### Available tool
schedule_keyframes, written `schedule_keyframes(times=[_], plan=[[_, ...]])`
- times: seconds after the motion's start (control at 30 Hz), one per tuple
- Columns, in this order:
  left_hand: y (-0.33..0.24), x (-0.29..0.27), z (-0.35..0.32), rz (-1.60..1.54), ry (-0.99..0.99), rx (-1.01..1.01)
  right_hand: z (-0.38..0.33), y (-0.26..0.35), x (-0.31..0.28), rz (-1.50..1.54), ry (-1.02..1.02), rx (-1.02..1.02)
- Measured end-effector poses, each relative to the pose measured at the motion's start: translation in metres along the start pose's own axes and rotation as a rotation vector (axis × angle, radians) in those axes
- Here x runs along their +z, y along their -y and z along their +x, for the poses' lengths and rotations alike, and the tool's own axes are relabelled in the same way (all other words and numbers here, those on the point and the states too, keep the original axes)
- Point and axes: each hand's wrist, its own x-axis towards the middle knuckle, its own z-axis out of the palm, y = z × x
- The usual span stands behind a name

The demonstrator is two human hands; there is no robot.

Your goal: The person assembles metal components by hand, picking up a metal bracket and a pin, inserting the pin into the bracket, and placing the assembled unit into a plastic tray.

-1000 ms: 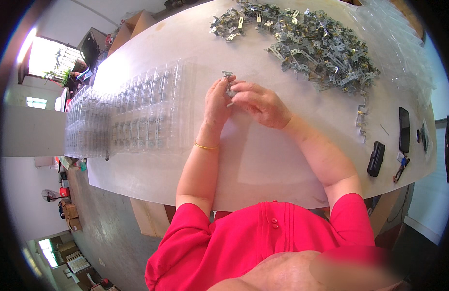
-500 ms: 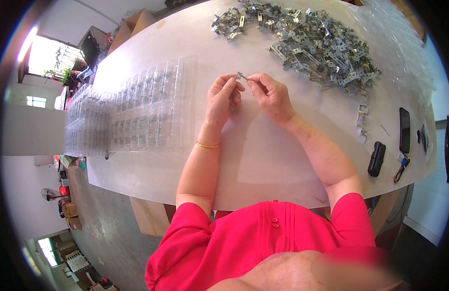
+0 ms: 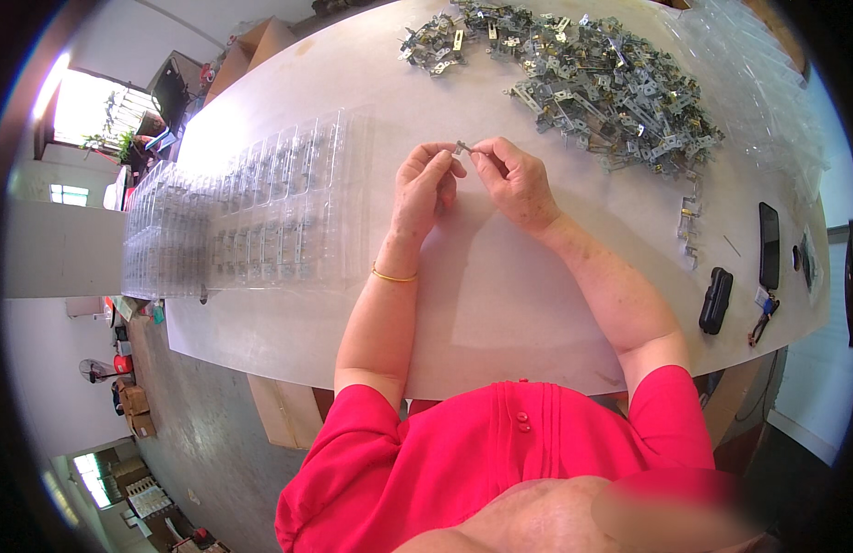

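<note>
Between my two hands, above the middle of the table, is a small metal bracket (image 3: 461,147). My left hand (image 3: 425,189) pinches its left end between thumb and forefinger, the other fingers curled in. From the other side my right hand (image 3: 517,182) is closed on its right end with thumb and fingertips. The fingers hide much of the part, so its full shape does not show. Beyond my right hand lies a large heap of loose metal brackets (image 3: 620,97), silvery with some brass-coloured bits. A short row of similar metal parts (image 3: 689,221) lies nearer, below the heap.
Clear plastic trays (image 3: 260,207) holding rows of metal parts are stacked at the left of the table (image 3: 500,304). Clear plastic sheeting (image 3: 749,101) covers the far right. A black case (image 3: 715,301), a phone (image 3: 769,247) and a key cord (image 3: 763,318) lie at the right.
The small bracket has turned slightly and shifted a little between my fingertips. Both hands stay in nearly the same place.
</note>
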Motion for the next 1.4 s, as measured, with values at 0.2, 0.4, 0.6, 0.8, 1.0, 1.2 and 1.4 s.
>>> schedule_keyframes(times=[0.2, 0.4, 0.6, 0.8, 1.0, 1.2, 1.4], plan=[[0.002, -0.001, 0.0, 0.005, 0.007, 0.019, 0.0, -0.002, 0.0, -0.011, 0.02, 0.032], [0.002, 0.004, -0.001, 0.258, -0.009, 0.09, -0.001, -0.006, 0.002, 0.051, 0.023, 0.01], [0.007, 0.005, -0.001, 0.403, 0.023, 0.149, 0.0, -0.001, 0.001, 0.075, 0.078, 0.062], [0.018, 0.003, 0.001, 0.45, 0.09, 0.258, 0.001, -0.008, 0.009, 0.0, -0.099, -0.113], [-0.001, 0.008, -0.003, 0.234, 0.081, 0.055, 0.006, -0.015, 0.004, 0.117, -0.162, -0.032], [-0.004, -0.005, 0.001, -0.06, -0.012, 0.002, 0.005, -0.011, 0.003, 0.086, -0.031, 0.088], [-0.001, -0.006, 0.003, -0.124, 0.021, 0.012, 0.004, -0.01, 0.003, 0.032, -0.002, 0.074]])
